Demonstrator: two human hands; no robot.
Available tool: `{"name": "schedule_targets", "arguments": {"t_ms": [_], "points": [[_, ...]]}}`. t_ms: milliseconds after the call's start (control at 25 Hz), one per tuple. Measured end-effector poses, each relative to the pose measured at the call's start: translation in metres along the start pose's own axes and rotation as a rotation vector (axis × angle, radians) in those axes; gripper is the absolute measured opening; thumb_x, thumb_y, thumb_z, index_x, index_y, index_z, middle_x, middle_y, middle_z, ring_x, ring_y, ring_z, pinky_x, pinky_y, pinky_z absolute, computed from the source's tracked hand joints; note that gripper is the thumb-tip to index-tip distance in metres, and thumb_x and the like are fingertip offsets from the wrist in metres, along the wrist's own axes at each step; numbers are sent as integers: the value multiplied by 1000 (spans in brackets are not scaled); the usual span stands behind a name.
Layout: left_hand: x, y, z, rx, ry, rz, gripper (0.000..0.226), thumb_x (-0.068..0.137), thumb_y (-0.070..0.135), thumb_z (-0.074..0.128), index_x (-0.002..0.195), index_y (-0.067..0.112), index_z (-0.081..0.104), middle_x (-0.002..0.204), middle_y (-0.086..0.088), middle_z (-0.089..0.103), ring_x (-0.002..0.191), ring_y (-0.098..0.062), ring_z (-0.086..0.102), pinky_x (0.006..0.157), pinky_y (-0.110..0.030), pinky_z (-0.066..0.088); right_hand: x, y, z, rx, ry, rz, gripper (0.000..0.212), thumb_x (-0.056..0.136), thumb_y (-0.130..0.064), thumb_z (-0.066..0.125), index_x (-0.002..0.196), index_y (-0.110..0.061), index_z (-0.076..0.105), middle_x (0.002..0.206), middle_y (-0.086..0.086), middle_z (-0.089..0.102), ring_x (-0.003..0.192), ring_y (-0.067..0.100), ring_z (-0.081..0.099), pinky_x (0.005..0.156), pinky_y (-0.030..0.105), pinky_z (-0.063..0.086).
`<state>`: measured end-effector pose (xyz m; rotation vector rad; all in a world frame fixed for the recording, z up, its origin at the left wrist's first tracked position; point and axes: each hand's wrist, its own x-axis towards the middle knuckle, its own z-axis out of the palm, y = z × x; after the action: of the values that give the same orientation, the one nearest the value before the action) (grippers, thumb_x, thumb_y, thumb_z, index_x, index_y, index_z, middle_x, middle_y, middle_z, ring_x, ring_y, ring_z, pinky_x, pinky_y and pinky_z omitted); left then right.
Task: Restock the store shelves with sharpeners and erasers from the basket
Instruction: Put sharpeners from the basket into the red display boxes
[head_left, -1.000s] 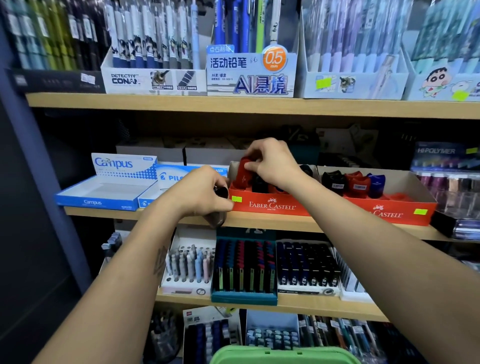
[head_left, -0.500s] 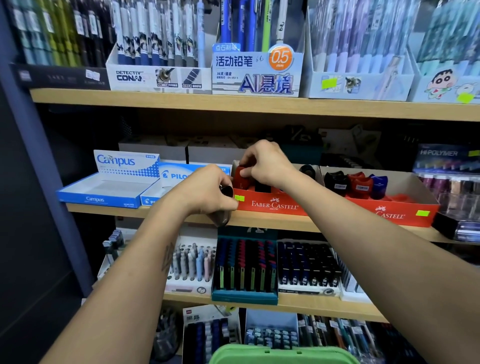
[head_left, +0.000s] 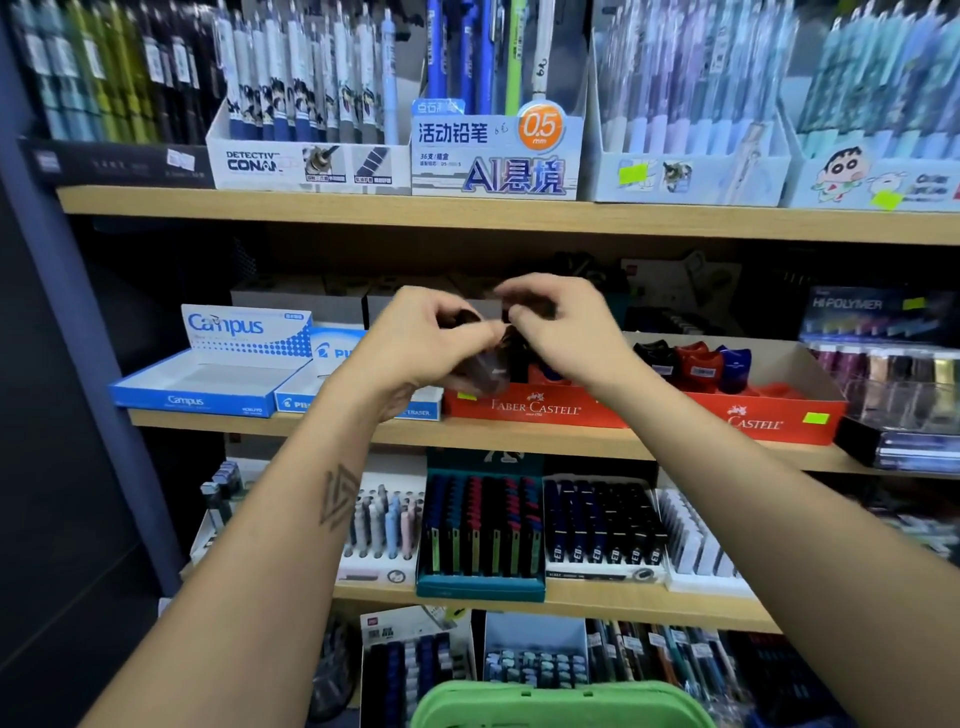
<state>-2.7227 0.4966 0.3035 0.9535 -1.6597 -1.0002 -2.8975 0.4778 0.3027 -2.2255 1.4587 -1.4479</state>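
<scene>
Single view only, your head cam, so nothing to cross-check. It faces the shelving square-on from close in, tilted slightly down. Middle shelf (head_left: 519, 436) sits about mid-frame; upper shelf (head_left: 363, 208) and its pen boxes fill the top edge. Both your forearms enter from the bottom corners, left hand (head_left: 415, 343) and right hand (head_left: 566, 327) meeting near centre. Green basket (head_left: 561, 704) rim clips the bottom edge. Wide-angle lens, edges bow noticeably.
</scene>
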Motion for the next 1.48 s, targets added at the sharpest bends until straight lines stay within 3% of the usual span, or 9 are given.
{"name": "schedule_targets", "arguments": {"t_ms": [120, 200, 320, 480, 640, 840, 1120, 1280, 1480], "points": [[-1, 6, 31, -178, 45, -4, 18, 90, 23, 73, 92, 5, 74, 86, -13, 74, 76, -26, 76, 51, -30, 59, -38, -1, -36, 479, -143, 209, 19, 99, -24, 60, 108, -12, 71, 87, 13, 74, 71, 24, 70, 67, 33, 56], [0, 5, 52, -214, 53, -26, 22, 89, 28, 74, 90, 6, 74, 83, -10, 75, 74, -25, 75, 51, -29, 59, -54, 11, -57, 581, -278, 275, 28, 92, -26, 69, 114, -9, 69, 95, 18, 74, 79, 32, 72, 68, 32, 57], [3, 6, 78, -254, -7, -68, 31, 86, 33, 76, 91, 2, 74, 93, -17, 75, 81, -28, 75, 58, -33, 61, -64, 35, -75, 627, -217, 257, 36, 81, -12, 78, 115, -7, 70, 105, 19, 72, 92, 33, 71, 76, 33, 58], [4, 10, 102, -435, -118, -203, 30, 93, 21, 68, 104, -6, 70, 106, -25, 71, 90, -37, 74, 73, -39, 63, -75, 63, -97, 606, -51, 285, 23, 81, 0, 77, 102, -7, 72, 97, 14, 72, 86, 22, 71, 74, 31, 56], [10, 6, 123, -465, -154, -167, 21, 92, 5, 66, 107, -10, 68, 116, -22, 68, 92, -40, 73, 68, -37, 63, -78, 78, -122, 474, -90, 290, 27, 82, 3, 75, 107, -5, 67, 87, 7, 71, 81, 22, 70, 75, 34, 59], [17, 4, 159, -409, -159, -134, 17, 94, 3, 63, 107, -7, 69, 114, -21, 68, 89, -37, 74, 68, -35, 63, -81, 90, -146, 406, -177, 242, 38, 87, -4, 73, 123, -12, 65, 106, 10, 75, 98, 23, 71, 90, 35, 57], [28, 5, 167, -383, -100, -165, 21, 95, -9, 56, 114, -5, 64, 107, -26, 67, 90, -35, 74, 77, -41, 62, -82, 119, -175, 294, 99, 344, 29, 85, 0, 71, 107, -19, 68, 91, 4, 77, 82, 18, 70, 80, 35, 54], [30, 4, 169, -312, -90, -145, 22, 95, -5, 58, 116, -1, 65, 109, -22, 66, 88, -31, 75, 77, -40, 62, -75, 130, -188, 149, 319, 377, 31, 84, -7, 76, 109, -12, 58, 90, 2, 66, 67, 6, 66, 60, 29, 55], [34, 0, 176, -220, -77, -127, 22, 97, -4, 57, 117, 3, 63, 115, -18, 61, 89, -26, 75, 77, -38, 62, -71, 142, -185, -77, 231, 323, 38, 85, -1, 73, 113, -22, 60, 113, 4, 56, 75, 16, 64, 55, 23, 54]]}}
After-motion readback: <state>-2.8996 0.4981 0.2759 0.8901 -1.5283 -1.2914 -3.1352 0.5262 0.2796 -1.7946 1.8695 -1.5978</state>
